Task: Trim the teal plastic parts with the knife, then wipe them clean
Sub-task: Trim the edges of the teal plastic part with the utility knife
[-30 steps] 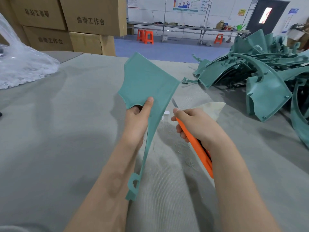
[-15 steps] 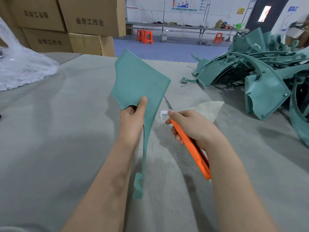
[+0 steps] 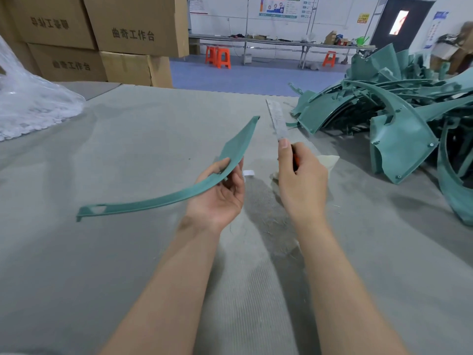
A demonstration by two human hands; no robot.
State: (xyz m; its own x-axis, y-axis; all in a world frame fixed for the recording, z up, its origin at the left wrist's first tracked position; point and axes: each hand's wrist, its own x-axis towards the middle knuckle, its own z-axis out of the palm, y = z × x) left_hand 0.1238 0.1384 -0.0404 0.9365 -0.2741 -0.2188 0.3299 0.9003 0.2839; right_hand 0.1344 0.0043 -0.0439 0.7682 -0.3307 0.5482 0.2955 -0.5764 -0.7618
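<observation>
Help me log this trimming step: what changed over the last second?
The left hand turned the teal part from upright, face toward the camera, to nearly edge-on, its slim end swung out left. The right hand tipped the knife so its blade points up and away. Both hands kept their grips; the pile of teal parts and the cloth stayed put.

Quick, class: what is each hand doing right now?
Left hand: holding the teal plastic part.
Right hand: holding the knife.
</observation>
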